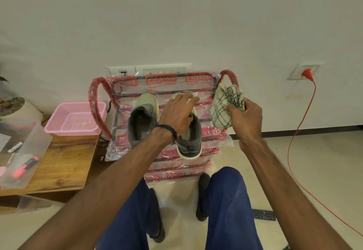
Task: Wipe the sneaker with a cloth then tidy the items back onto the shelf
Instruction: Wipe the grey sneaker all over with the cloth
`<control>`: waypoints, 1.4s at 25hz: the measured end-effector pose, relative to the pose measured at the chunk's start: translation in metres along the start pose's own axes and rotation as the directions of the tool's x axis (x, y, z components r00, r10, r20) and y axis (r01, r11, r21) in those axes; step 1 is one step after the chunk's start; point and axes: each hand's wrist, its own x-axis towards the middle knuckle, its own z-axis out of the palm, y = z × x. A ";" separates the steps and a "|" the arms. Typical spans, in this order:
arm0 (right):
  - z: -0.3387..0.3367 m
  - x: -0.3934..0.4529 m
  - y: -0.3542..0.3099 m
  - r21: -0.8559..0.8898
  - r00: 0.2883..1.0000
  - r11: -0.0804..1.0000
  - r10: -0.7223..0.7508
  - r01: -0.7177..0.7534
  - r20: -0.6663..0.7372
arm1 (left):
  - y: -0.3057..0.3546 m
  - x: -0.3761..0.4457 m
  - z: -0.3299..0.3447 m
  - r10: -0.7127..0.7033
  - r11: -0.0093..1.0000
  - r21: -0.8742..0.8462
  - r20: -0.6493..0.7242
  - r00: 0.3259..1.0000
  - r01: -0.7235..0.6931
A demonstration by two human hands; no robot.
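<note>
Two grey and cream sneakers stand side by side on the top tier of a plastic-wrapped shoe shelf [117, 131] against the wall. The left sneaker [142, 122] stands free. My left hand [176, 114] lies over the top of the right sneaker [189, 141], its fingers spread across the tongue and its thumb at the collar. Just right of that shoe, my right hand [246, 120] grips a bunched white cloth with green and black checks [225, 106], held in the air beside the shelf's red side loop.
A pink mesh basket [74, 119] sits on a low wooden table [64, 159] to the left, with clear plastic and markers. A potted plant [13, 106] stands at far left. An orange cable [300, 131] runs from a wall socket across the floor. My knees are below.
</note>
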 end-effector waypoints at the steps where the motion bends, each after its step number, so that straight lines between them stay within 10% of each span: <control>1: -0.003 0.003 0.002 -0.009 1.000 1.000 -0.003 0.003 0.004 | -0.002 0.003 0.003 0.023 0.997 0.072 0.015 1.000 -0.024; 29: 0.040 -0.017 0.061 -0.124 0.982 0.987 0.119 -0.101 0.149 | 0.007 0.006 0.010 -0.331 0.939 -0.140 -0.107 0.938 0.315; 35: 0.034 -0.017 0.063 -0.098 0.979 0.987 0.138 -0.124 0.147 | 0.038 -0.034 0.019 -0.447 0.827 -0.484 -0.254 0.858 0.288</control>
